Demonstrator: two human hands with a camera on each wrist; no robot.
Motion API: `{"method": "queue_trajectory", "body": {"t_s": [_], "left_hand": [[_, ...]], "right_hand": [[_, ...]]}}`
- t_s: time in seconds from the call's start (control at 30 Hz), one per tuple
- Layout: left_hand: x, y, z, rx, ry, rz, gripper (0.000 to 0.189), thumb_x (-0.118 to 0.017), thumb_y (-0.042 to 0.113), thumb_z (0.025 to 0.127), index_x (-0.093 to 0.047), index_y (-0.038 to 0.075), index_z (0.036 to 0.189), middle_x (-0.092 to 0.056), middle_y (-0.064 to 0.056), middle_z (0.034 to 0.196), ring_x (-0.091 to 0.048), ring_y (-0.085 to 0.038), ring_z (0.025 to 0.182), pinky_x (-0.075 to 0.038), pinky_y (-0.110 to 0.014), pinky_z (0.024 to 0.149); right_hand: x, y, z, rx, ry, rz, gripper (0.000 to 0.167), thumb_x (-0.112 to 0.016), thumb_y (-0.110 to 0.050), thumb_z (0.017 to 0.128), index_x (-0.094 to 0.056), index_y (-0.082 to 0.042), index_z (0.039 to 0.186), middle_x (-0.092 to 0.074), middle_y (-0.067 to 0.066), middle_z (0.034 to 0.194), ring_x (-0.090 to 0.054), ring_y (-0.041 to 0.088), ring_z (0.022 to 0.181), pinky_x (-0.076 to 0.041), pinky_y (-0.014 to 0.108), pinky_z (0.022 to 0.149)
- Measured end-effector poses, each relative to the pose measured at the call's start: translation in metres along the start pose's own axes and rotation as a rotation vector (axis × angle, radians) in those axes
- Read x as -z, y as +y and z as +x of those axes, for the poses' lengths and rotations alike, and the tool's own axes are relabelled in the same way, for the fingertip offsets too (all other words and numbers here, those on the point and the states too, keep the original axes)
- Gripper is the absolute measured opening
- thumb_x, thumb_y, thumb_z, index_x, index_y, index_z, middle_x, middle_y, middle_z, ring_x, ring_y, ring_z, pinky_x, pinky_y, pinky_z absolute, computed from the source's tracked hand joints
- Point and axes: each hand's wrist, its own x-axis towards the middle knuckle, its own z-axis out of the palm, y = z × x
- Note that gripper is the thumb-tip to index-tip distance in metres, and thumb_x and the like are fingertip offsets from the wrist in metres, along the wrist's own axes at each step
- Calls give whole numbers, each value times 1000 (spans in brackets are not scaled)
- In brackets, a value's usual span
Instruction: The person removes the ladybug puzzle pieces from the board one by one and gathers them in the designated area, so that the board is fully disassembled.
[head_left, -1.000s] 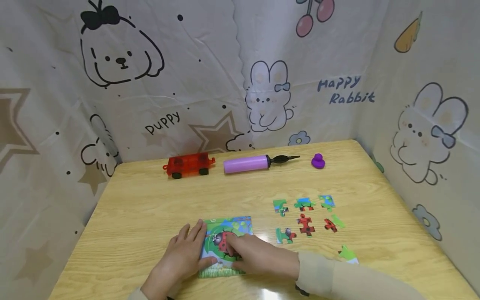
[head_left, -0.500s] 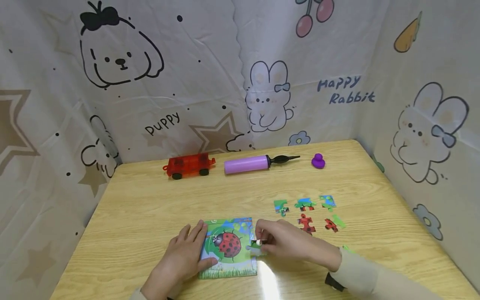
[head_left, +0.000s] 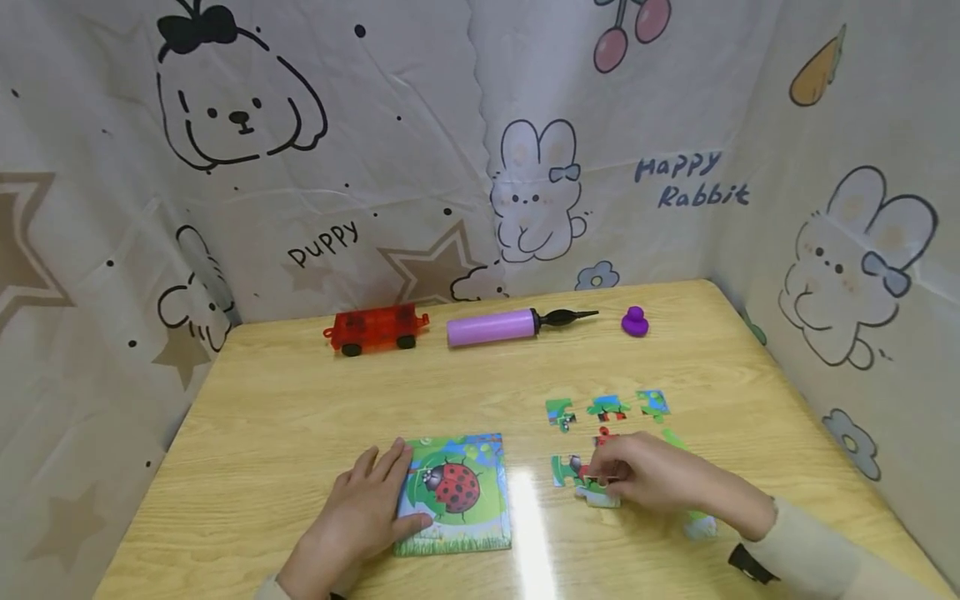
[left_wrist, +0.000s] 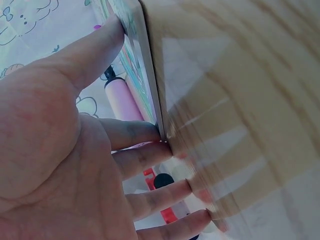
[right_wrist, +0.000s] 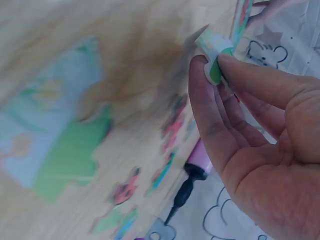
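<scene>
My left hand (head_left: 360,504) lies at the left edge of a square puzzle board (head_left: 483,521) with a ladybug picture. Its fingers are straight, and the thumb rests on the board's face, as the left wrist view shows the thumb (left_wrist: 95,52) against the edge. To the right of the board, my right hand (head_left: 648,475) pinches a green and pale-blue jigsaw piece (right_wrist: 215,52) between thumb and fingertips. That piece is close over the table beside a green piece (head_left: 564,472) with a ladybug head. The hand partly covers a red spotted piece (head_left: 603,435).
Several more jigsaw pieces (head_left: 607,407) lie beyond the right hand, and a green and white one (head_left: 701,525) is under the right forearm. Along the back stand a red toy wagon (head_left: 375,328), a purple hand pump (head_left: 492,327) and a small purple knob-shaped object (head_left: 635,321).
My right hand has moved from the ladybug board rightward to the loose pieces, carrying the pinched jigsaw piece. The left hand has stayed on the board's edge.
</scene>
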Motion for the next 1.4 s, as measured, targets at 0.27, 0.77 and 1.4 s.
{"method": "queue_trajectory", "body": {"t_s": [0.27,0.77,1.4], "left_hand": [[3,-5,-2,-44,46,36,104,-72,71,87,-35,11,165,-35,-9,172,-34,-46,154,-39,-72,113],[9,-6,-2,-59,7,-7,125,-76,82,73,-31,13,166,-31,-8,174,-31,-44,154,-34,-72,115],[14,-9,-3,-79,-45,-9,131,-85,74,69,-26,12,168,-24,-9,176,-26,-46,157,-33,-71,117]], "right_hand": [[0,8,-8,-19,57,-100,21,-82,-2,88,-80,-11,107,-70,-7,87,-50,-3,73,-47,18,62],[1,4,-12,-57,16,-146,24,-82,0,86,-82,-10,108,-70,-5,91,-48,0,75,-44,18,61],[-2,3,-17,-69,-6,-241,30,-84,2,82,-65,-21,78,-53,-9,74,-38,-1,70,-36,18,59]]}}
